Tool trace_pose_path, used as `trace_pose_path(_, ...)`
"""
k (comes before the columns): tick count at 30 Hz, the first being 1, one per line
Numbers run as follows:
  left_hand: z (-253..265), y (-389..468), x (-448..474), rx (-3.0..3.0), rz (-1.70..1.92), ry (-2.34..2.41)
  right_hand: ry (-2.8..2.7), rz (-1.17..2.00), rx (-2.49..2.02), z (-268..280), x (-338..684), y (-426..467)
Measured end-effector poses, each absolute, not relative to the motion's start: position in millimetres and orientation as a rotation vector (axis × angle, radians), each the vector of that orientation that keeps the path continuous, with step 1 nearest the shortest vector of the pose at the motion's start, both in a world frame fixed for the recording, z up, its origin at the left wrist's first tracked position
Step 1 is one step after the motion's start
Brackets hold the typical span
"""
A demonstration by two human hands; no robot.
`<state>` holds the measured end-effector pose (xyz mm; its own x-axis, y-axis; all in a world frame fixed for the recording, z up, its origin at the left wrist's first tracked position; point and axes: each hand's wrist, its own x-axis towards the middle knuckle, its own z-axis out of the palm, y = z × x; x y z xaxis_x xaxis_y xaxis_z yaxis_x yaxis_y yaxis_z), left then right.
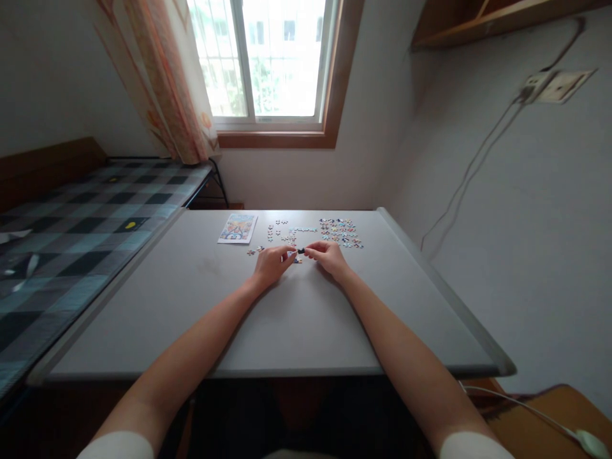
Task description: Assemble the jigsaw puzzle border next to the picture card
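Between the fingertips of both hands is a small dark jigsaw puzzle piece (301, 250). My left hand (273, 262) pinches it from the left, its thumb and finger close together. From the right, my right hand (329, 256) grips it in a similar pinch. Just below the fingertips lie a few joined pieces (298, 260), partly covered by my left hand. Beyond the hands runs a joined strip of pale blue pieces (303, 229). Loose puzzle pieces (339, 231) lie in rows to the right, and several more (270, 233) sit to the left.
A printed picture sheet (238, 228) lies at the back left of the white table (306, 319). Left of the table is a bed with a checked cover (119, 191). A wall with a hanging cable (461, 185) borders the right, and a window (282, 64) is behind.
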<state>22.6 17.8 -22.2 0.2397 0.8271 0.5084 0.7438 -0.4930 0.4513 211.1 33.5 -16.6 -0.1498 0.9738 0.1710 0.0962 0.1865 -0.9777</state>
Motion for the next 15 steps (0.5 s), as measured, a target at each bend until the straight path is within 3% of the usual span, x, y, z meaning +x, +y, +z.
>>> trace_pose_path(10,-20.7,16.9,22.1,2.432,1.038,1.534,-1.537,1.089,-1.092,-17.3,212.4,33.0)
trace_pose_path(15,-22.1,18.5,21.7,2.407,1.023,1.580,-1.732,0.784,-1.119,-14.0,217.9,33.2)
